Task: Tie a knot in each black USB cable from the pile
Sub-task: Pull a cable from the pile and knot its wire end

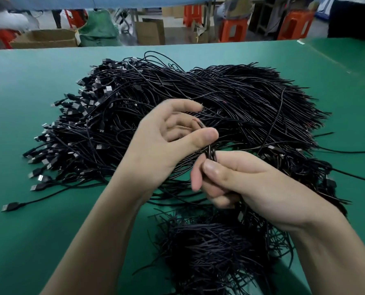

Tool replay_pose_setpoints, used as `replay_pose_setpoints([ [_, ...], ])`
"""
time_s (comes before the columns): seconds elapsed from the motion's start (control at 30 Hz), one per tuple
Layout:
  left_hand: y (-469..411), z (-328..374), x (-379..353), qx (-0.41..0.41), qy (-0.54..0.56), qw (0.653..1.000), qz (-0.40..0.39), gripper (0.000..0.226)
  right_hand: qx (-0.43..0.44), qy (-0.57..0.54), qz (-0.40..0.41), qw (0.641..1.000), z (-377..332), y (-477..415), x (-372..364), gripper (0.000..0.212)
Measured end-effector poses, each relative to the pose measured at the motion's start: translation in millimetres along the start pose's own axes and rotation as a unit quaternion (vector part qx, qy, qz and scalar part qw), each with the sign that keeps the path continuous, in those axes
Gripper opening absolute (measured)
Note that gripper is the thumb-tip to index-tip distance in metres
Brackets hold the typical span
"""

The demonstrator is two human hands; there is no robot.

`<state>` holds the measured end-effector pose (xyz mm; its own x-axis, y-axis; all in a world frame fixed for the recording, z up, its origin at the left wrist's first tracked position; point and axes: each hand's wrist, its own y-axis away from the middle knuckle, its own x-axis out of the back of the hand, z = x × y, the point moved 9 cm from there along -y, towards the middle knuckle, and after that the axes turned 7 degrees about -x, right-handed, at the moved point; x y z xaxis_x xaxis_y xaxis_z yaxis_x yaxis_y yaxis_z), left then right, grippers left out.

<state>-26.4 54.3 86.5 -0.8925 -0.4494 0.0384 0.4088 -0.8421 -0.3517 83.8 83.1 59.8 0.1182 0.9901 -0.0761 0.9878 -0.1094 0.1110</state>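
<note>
Covering the whole foreground is a green table [39, 124] with a smooth matte top, its far edge running across the upper part of the view; beyond that edge the room is blurred, with orange plastic stools [232, 28] standing on a pale floor, brown cardboard boxes [47, 39] on the left and a green sack [99, 30] beside them.

Spread over the middle of the table lies the pile of black USB cables [198, 92]; the strands are thin, dark and slightly glossy, running mostly left to right and crossing one another; their plug ends [56, 150], black with small silvery metal tips, bunch along the pile's left side, while the bare tails fan out to the right; a single plug [10, 207] lies apart at the left, its cord trailing back to the pile. A second, tighter heap of cables [209, 248] sits at the near edge, below the wrists.

Both bare hands hover above the near side of the pile; the right hand [247, 184] is closed, thumb and forefinger pinching a doubled length of held cable [212, 154] that stands up out of the grip; the left hand [162, 141] is half curled, its thumb pressing the top of that same cable against the fingers, a reddish wire tip showing just inside the palm; whether a knot is formed there I cannot tell.
</note>
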Motion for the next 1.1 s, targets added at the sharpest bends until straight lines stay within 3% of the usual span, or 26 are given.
replay_pose_setpoints([
  [0.07, 4, 1, -17, 0.004, 0.004, 0.995, -0.102, 0.031, 0.018, -0.03, -0.02, 0.999, -5, 0, -4, 0.031],
  [0.13, 8, 4, -21, -0.006, -0.021, 0.988, -0.155, 0.028, 0.027, -0.029, -0.023, 0.999, -7, 1, -4, 0.031],
  [0.27, 3, 0, -7, -0.007, -0.059, 0.99, -0.128, 0.024, 0.032, 0.017, 0.016, 0.999, -6, -3, 1, 0.034],
  [0.6, -2, -5, 10, -0.024, -0.197, 0.98, -0.019, 0.014, -0.018, -0.049, 0.105, 0.993, 7, -13, 9, 0.033],
  [0.73, -2, -7, 7, -0.024, -0.176, 0.984, -0.031, 0.008, 0.0, -0.068, 0.137, 0.988, 0, -9, 19, 0.022],
  [1.0, -2, -4, 4, -0.045, -0.133, 0.989, -0.052, 0.011, 0.012, -0.107, 0.225, 0.969, 0, -2, 35, 0.021],
  [1.1, -2, -4, 2, -0.05, -0.13, 0.989, -0.044, 0.011, 0.031, -0.054, 0.269, 0.961, -4, 3, 42, 0.017],
])
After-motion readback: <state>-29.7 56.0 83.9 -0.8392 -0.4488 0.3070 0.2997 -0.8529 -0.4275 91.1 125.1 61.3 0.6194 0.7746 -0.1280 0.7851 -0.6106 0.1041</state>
